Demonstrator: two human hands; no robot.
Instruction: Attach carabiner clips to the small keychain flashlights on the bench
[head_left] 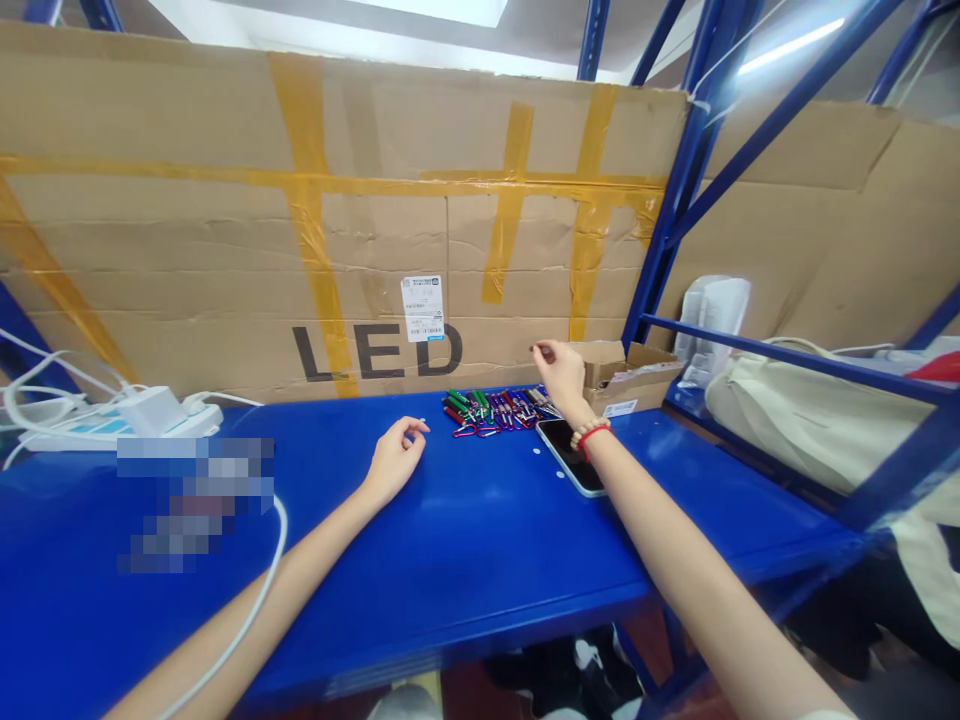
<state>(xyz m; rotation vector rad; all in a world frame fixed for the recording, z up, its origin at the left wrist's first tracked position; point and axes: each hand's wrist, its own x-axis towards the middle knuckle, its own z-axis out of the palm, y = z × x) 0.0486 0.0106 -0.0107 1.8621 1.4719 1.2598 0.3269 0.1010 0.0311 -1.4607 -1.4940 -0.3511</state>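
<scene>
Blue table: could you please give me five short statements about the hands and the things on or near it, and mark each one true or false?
1. The phone is nearer to the right hand than to the left hand. True.
2. The carabiners lie on the blue table. True.
3. The left hand touches the carabiners. False: bare table shows between them.
4. A red band is on the right wrist. True.
5. The phone lies inside the open box. False: it lies on the blue table, partly hidden by the right wrist.
</scene>
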